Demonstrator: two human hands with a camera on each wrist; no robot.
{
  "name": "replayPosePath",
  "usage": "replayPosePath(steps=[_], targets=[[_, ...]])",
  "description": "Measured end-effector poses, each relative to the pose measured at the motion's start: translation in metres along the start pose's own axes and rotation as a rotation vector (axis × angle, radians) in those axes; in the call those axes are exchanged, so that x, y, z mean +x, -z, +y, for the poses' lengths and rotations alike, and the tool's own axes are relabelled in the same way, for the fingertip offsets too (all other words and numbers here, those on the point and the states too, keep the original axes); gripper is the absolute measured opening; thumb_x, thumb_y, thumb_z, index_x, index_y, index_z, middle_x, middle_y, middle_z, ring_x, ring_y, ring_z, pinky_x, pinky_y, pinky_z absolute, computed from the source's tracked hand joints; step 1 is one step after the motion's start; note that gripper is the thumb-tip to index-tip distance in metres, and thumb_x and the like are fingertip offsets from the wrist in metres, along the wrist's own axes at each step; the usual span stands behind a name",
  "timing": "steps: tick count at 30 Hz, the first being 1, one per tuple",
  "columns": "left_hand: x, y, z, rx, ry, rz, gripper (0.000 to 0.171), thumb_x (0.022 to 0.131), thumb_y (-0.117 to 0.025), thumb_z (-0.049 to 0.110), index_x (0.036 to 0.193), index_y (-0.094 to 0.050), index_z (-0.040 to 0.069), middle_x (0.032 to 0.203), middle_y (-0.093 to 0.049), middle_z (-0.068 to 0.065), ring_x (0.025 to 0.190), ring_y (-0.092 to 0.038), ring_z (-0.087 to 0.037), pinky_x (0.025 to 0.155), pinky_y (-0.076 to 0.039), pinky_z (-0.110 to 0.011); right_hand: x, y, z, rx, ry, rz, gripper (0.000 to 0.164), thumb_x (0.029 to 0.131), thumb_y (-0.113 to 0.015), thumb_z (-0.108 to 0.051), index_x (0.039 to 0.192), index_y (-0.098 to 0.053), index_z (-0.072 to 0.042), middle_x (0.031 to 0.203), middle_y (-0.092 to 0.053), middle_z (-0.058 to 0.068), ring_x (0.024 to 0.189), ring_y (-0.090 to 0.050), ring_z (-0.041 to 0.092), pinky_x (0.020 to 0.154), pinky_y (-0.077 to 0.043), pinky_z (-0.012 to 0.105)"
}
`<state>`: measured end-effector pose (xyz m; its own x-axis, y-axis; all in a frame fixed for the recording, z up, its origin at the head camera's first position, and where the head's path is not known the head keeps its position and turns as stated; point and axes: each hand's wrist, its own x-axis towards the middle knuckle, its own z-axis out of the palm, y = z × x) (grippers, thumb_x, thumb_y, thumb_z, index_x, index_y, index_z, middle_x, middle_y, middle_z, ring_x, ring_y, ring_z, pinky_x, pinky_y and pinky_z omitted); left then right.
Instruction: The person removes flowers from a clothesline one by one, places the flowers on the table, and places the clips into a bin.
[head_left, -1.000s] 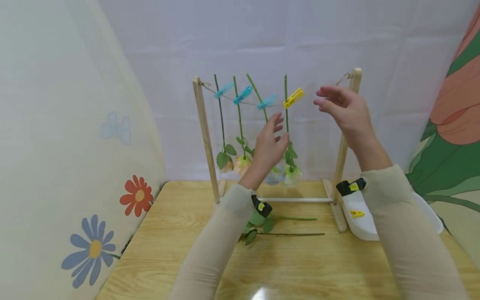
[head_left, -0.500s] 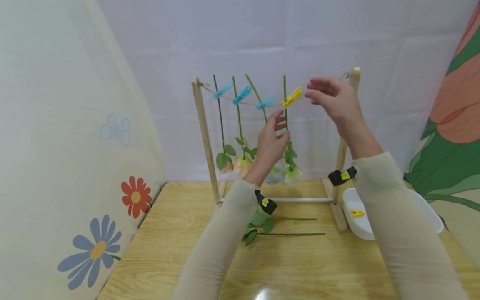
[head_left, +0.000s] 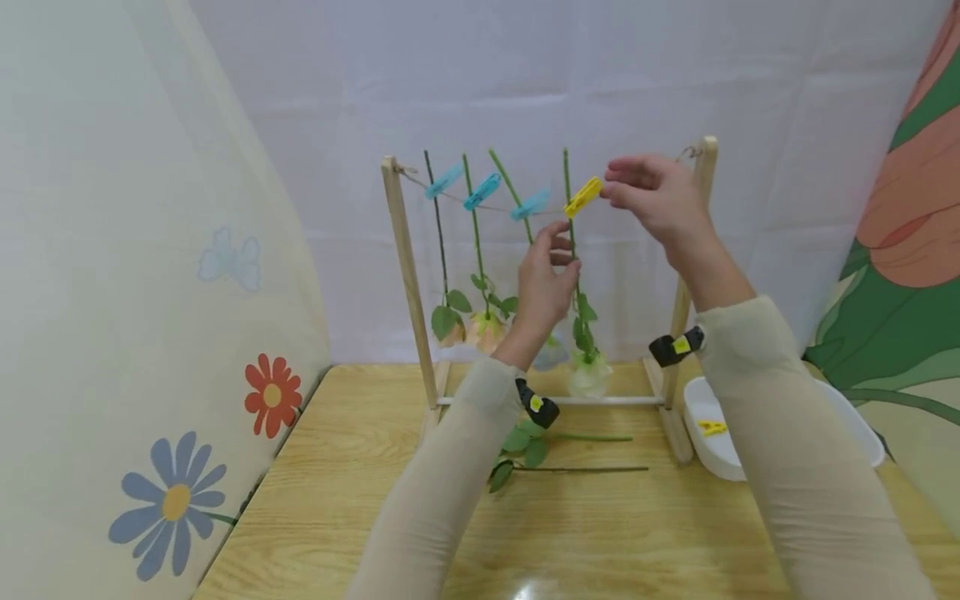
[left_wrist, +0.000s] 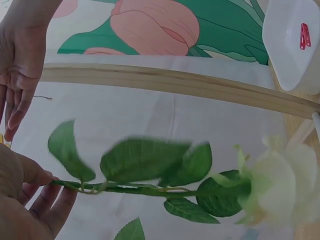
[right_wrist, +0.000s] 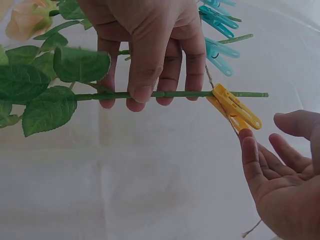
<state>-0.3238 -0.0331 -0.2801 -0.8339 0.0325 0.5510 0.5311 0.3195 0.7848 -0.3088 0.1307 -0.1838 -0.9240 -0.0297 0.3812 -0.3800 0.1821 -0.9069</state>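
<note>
A white artificial rose (head_left: 591, 373) hangs head down from the string, its green stem clipped by a yellow clothespin (head_left: 583, 197). My left hand (head_left: 546, 279) pinches that stem below the clip, thumb on one side and fingers behind, as the right wrist view shows. Beside the clothespin is my right hand (right_wrist: 295, 185), thumb held apart and fingertips at the clip's handle end, not squeezing it. Farther left, several blue clothespins (head_left: 482, 192) hold other upside-down flowers, among them a peach rose (head_left: 486, 332); one blossom is partly hidden behind my left hand.
A wooden rack (head_left: 408, 275) carries the string between two posts. Two flower stems (head_left: 585, 468) lie on the table (head_left: 555, 533), their blooms hidden by my left sleeve. At right stands a white tub (left_wrist: 282, 40) with a yellow clothespin (head_left: 712, 427) and a red clothespin (left_wrist: 305, 36).
My right hand has moved left, up to the yellow clothespin. The left hand has closed on the stem, and the white rose's head hangs lower and slightly more to the right.
</note>
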Motion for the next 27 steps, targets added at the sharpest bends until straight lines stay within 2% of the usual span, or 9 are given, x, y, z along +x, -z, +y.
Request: replayPosePath(steps=[4, 8, 16, 24, 27], targets=[[0.0, 0.001, 0.002, -0.007, 0.007, -0.001, 0.05, 0.094, -0.065, -0.005, 0.14, -0.053, 0.01, 0.118, -0.064, -0.009, 0.102, -0.067, -0.022, 0.075, -0.059, -0.026, 0.001, -0.001, 0.0, -0.019, -0.007, -0.008, 0.045, 0.097, -0.068, -0.013, 0.139, -0.057, -0.002, 0.138, -0.06, 0.014, 0.12, -0.06, 0.022, 0.105, -0.051, 0.033], [0.0, 0.001, 0.002, -0.006, -0.016, 0.009, 0.05, 0.093, -0.065, -0.006, 0.14, -0.053, 0.008, 0.117, -0.065, -0.011, 0.099, -0.068, -0.024, 0.073, -0.06, -0.027, 0.002, -0.003, 0.001, -0.021, -0.007, -0.01, 0.045, 0.097, -0.068, -0.011, 0.139, -0.057, 0.0, 0.137, -0.06, 0.014, 0.122, -0.058, 0.022, 0.104, -0.051, 0.03], [-0.001, 0.003, 0.003, 0.01, -0.027, -0.01, 0.05, 0.093, -0.065, -0.005, 0.14, -0.052, 0.009, 0.118, -0.064, -0.01, 0.101, -0.068, -0.024, 0.075, -0.059, -0.025, 0.002, -0.007, 0.005, -0.018, 0.006, 0.009, 0.041, 0.096, -0.07, -0.012, 0.134, -0.06, -0.002, 0.123, -0.065, 0.006, 0.113, -0.06, 0.017, 0.102, -0.052, 0.029], [-0.001, 0.003, 0.005, 0.013, -0.041, -0.005, 0.051, 0.093, -0.065, -0.006, 0.14, -0.052, 0.008, 0.119, -0.065, -0.012, 0.1, -0.068, -0.025, 0.075, -0.059, -0.025, 0.003, -0.013, 0.009, 0.066, 0.052, 0.066, 0.035, 0.094, -0.072, -0.007, 0.127, -0.064, 0.001, 0.107, -0.067, 0.0, 0.102, -0.063, 0.013, 0.096, -0.054, 0.026], [-0.001, 0.004, 0.005, 0.026, -0.053, 0.001, 0.051, 0.093, -0.064, -0.006, 0.14, -0.053, 0.009, 0.118, -0.065, -0.011, 0.1, -0.068, -0.025, 0.075, -0.059, -0.025, 0.004, -0.016, 0.01, 0.109, 0.049, 0.096, 0.035, 0.093, -0.072, -0.006, 0.127, -0.065, -0.001, 0.102, -0.068, -0.002, 0.099, -0.064, 0.013, 0.095, -0.055, 0.026]])
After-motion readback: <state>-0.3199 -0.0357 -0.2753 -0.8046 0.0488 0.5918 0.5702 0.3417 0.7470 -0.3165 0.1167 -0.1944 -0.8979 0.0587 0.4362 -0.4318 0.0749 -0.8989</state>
